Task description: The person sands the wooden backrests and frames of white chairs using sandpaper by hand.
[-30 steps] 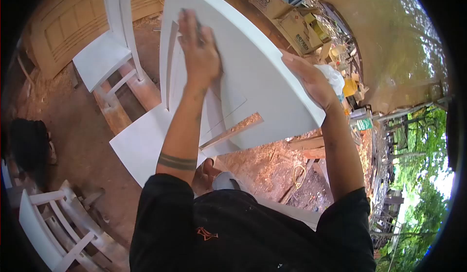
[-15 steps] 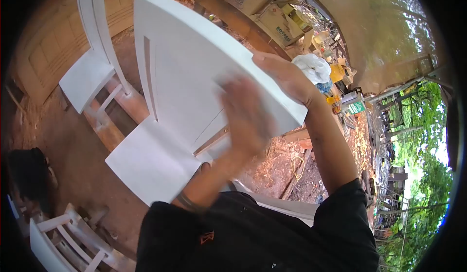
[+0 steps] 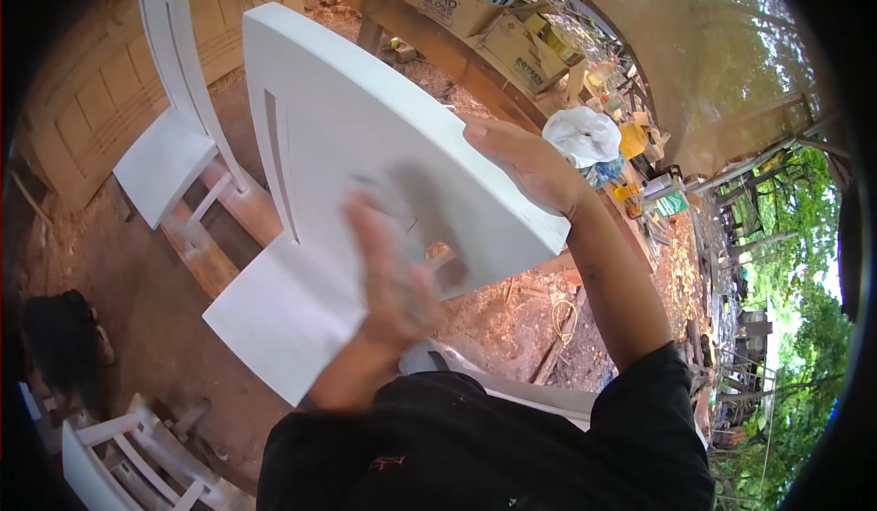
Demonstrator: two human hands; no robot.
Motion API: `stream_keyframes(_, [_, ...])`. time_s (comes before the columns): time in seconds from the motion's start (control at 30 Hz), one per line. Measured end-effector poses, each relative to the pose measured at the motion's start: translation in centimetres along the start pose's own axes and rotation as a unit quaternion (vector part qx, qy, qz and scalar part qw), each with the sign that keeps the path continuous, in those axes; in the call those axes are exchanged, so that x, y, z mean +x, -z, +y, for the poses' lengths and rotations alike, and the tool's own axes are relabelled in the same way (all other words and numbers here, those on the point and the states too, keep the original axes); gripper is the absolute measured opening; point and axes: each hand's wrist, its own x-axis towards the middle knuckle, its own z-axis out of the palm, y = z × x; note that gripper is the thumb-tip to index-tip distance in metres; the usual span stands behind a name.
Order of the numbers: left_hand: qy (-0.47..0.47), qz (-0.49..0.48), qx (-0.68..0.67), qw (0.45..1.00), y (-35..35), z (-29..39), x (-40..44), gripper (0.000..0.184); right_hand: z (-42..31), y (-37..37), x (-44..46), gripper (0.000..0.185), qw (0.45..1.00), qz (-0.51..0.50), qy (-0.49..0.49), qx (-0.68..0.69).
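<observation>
A white chair stands in front of me, its tall curved back leaning toward me and its seat below at the left. My right hand grips the back's top edge, thumb on the near side and the other fingers hidden behind. Over the face of the back, my left hand is smeared by motion. A thin greyish edge shows at its fingertips and by the palm; what it is I cannot make out. Narrow slots run through the back, one partly covered by the left hand and its shadow.
A second white chair stands at the left, and part of another shows at the lower left. A person's dark-haired head is nearby. Behind, a wooden bench carries cardboard boxes, a white plastic bag and containers. Panelled wood leans behind.
My left hand has swept down and left across the chair back, toward the seat. My right hand keeps its grip on the edge. The view has shifted slightly.
</observation>
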Motion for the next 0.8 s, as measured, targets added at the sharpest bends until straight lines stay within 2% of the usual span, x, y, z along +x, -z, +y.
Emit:
stream_keyframes(0.07, [0.113, 0.045, 0.063, 0.991, 3.7, -0.8, 5.2, 0.058, 0.5, 0.1, 0.0, 0.049, 0.999, 0.024, -0.008, -0.042])
stream_keyframes(0.1, [0.125, 0.005, 0.183, 0.975, 4.8, -2.2, 6.8, 0.057, 0.5, 0.2, 0.0, 0.049, 0.997, 0.038, -0.017, -0.061])
stream_keyframes(0.13, [0.123, -0.005, 0.165, 0.979, 4.1, -2.9, 7.6, 0.057, 0.4, 0.1, 0.0, 0.050, 0.995, 0.052, -0.025, -0.082])
stream_keyframes(0.2, [0.164, 0.004, 0.139, 0.977, 0.9, -4.1, 7.6, 0.057, -0.9, -0.9, -0.5, 0.052, 0.997, 0.055, -0.056, 0.006])
stream_keyframes(0.23, [0.111, 0.010, 0.144, 0.983, -1.4, -2.8, 5.9, 0.060, -1.4, -1.3, -0.6, 0.053, 0.995, 0.057, -0.072, 0.047])
stream_keyframes(0.3, [0.045, -0.028, 0.054, 0.997, -6.9, 1.3, -1.0, 0.062, -1.1, -1.0, -0.3, 0.051, 0.996, 0.033, -0.057, 0.060])
stream_keyframes(0.33, [-0.005, -0.091, 0.115, 0.989, -8.1, 5.3, -2.8, 0.060, -1.3, -1.2, -0.4, 0.050, 0.995, 0.034, -0.063, 0.070])
stream_keyframes(0.37, [-0.081, -0.071, 0.145, 0.984, -8.1, 5.8, -3.2, 0.060, -1.4, -1.2, -0.4, 0.049, 0.994, 0.035, -0.069, 0.080])
stream_keyframes(0.47, [-0.023, -0.041, 0.088, 0.995, -4.1, 0.2, 3.2, 0.056, -1.1, -0.8, 0.0, 0.048, 0.994, 0.002, -0.061, 0.089])
stream_keyframes(0.53, [0.029, -0.012, 0.061, 0.998, -3.3, 0.1, 5.0, 0.054, -0.9, -0.7, -0.1, 0.049, 0.989, -0.029, -0.067, 0.131])
stream_keyframes(0.6, [0.071, 0.035, 0.052, 0.995, -3.4, 0.7, 6.5, 0.051, -1.3, -1.4, -0.4, 0.050, 0.991, 0.005, -0.051, 0.122])
stream_keyframes(0.63, [0.000, -0.038, 0.083, 0.996, -4.5, 1.7, 3.9, 0.048, -1.6, -1.5, -0.4, 0.050, 0.992, 0.022, -0.041, 0.114])
stream_keyframes(0.67, [-0.086, -0.149, 0.277, 0.945, -6.6, 2.9, 0.2, 0.046, -1.3, -1.2, -0.5, 0.052, 0.992, 0.054, -0.082, 0.081])
stream_keyframes(0.73, [-0.165, -0.160, 0.302, 0.925, -6.3, 2.9, -0.8, 0.046, -1.3, -0.5, -0.2, 0.051, 0.992, -0.017, -0.062, 0.105])
stream_keyframes(0.8, [-0.137, -0.152, 0.247, 0.947, -5.0, 1.0, -0.4, 0.046, 0.4, 0.2, -0.1, 0.049, 0.996, 0.065, -0.051, -0.038])
